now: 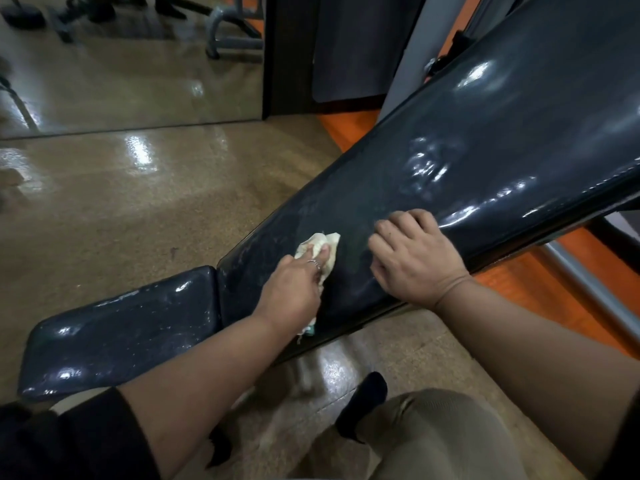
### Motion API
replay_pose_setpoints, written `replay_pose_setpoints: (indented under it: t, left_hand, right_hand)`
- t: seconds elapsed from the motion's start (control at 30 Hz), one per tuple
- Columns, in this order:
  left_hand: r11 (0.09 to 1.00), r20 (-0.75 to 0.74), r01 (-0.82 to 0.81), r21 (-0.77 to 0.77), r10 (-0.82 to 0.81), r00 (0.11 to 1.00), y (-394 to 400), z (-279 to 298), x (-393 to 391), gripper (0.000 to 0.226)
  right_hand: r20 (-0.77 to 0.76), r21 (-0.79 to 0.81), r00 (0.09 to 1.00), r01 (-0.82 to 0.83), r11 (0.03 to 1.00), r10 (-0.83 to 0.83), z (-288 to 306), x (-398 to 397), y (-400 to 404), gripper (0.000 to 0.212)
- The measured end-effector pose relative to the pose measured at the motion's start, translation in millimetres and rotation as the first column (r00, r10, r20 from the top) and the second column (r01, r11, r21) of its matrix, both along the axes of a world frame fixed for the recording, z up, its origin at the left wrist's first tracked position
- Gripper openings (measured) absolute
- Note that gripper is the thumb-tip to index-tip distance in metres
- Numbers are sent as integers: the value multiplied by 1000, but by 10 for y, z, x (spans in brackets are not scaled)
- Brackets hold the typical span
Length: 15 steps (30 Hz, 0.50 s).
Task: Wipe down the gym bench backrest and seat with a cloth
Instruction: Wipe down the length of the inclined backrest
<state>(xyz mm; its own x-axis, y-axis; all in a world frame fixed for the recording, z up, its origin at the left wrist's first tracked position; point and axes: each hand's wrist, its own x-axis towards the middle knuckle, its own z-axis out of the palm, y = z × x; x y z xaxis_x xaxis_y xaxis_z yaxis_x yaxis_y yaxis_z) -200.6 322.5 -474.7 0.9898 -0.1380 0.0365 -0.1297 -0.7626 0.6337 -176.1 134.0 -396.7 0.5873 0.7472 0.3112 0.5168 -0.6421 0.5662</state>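
A dark blue padded backrest (467,150) slopes up from lower centre to the upper right. The matching seat pad (117,337) lies level at the lower left, split from the backrest by a narrow gap. My left hand (294,289) grips a crumpled cream cloth (320,247) and presses it against the lower end of the backrest. A tail of the cloth hangs below that hand. My right hand (412,261) rests on the backrest just right of the cloth, fingers curled over the pad's near edge.
Glossy tan floor (121,209) spreads to the left of the bench. A wall mirror (138,64) reflects gym equipment at the upper left. Orange flooring (353,129) and a grey frame bar (588,282) lie under and behind the bench. My knee and dark foot are at the bottom.
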Motion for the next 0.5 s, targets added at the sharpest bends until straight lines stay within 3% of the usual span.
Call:
replay_pose_setpoints:
  t: [0.13,0.27,0.4,0.5]
  left_hand:
    - [999,-14,43,8,-43,999,40,68,19,55]
    - [982,4,179,64,-180,984,9,237,-34,54]
    - [961,40,247,120,-254,966,-240,422,-59,56]
    - [933,150,319,168,-344,927,-496,615,-29,61]
  right_hand:
    - [-43,38,998,-49,998,50,72,-34,14,13]
    - [-50,267,990,-112,957,130,119,-218,-50,10]
    - [99,520,994,-16,854,-42,545,-181,-372,11]
    - [191,591,972,-3,806,-136,907,-62,-486,9]
